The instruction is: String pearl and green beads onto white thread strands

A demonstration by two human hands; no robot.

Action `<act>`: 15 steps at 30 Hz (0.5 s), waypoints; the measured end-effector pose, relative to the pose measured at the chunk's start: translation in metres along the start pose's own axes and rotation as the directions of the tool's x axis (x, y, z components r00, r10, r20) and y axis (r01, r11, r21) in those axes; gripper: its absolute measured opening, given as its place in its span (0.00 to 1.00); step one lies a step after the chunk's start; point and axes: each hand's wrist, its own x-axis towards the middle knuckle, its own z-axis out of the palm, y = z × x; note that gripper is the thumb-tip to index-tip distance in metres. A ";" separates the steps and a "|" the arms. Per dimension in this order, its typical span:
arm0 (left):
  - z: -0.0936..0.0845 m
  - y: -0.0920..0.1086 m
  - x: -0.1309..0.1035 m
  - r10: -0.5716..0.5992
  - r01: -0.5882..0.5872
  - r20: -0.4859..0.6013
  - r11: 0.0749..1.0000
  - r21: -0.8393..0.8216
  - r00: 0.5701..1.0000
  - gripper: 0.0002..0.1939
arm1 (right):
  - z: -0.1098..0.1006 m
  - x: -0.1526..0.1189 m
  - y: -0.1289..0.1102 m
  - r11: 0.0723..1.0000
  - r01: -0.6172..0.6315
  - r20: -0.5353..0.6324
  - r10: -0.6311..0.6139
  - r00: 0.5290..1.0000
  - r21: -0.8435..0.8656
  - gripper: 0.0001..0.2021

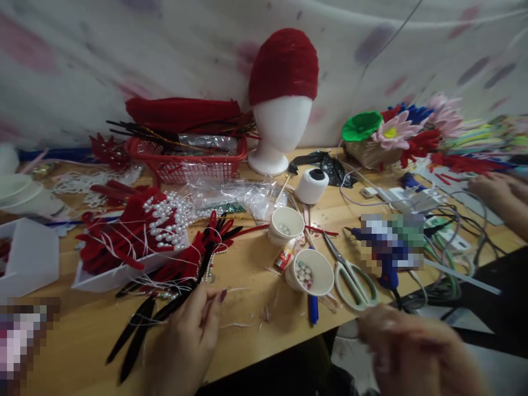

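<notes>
Person's left hand (185, 335) over the near edge of the bench (78, 330), thumb and forefinger pinched on a fine white thread (239, 289). Right hand (416, 352) off the bench's front edge, fingers curled, motion-blurred; cannot tell whether it grips anything. Just beyond the left hand lies a red-and-black chenille piece (181, 264), strung with small beads and loose thread, its black leaves (136, 335) pointing toward the near edge. Behind it, a white tray (99, 283) heaped with red chenille and pearl sprays (165, 220). Between the hands, farther back: paper cup of beads (320, 263), with scissors (355, 280) just beside it, handles nearest the right hand. White thread cone (310, 190) stands beyond, near a mannequin head (284, 126) in a red cap (284, 69).
</notes>
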 end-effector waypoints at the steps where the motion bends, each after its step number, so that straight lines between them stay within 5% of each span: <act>1: 0.002 -0.005 0.002 0.075 -0.075 0.006 0.996 0.052 0.997 0.10 | -0.017 0.005 0.007 0.984 -0.027 -0.252 -0.019 0.968 -0.177 0.14; 3: 0.006 -0.013 0.004 0.204 -0.203 0.008 0.972 0.118 0.979 0.10 | -0.048 0.016 0.026 0.816 -0.282 -0.440 0.037 0.897 -0.505 0.17; 6: 0.009 -0.022 0.004 0.340 -0.323 -0.044 0.921 0.219 0.939 0.10 | -0.082 0.035 0.057 0.535 -0.375 -0.344 0.162 0.925 -0.757 0.30; 9: 0.008 -0.029 0.004 0.487 -0.457 -0.014 0.829 0.321 0.873 0.12 | -0.091 0.056 0.084 0.474 -0.295 -0.261 0.138 0.955 -0.830 0.36; 15: 0.007 -0.040 0.008 0.590 -0.538 0.040 0.704 0.463 0.806 0.19 | -0.082 0.090 0.099 0.519 -0.258 -0.221 0.133 0.966 -0.815 0.28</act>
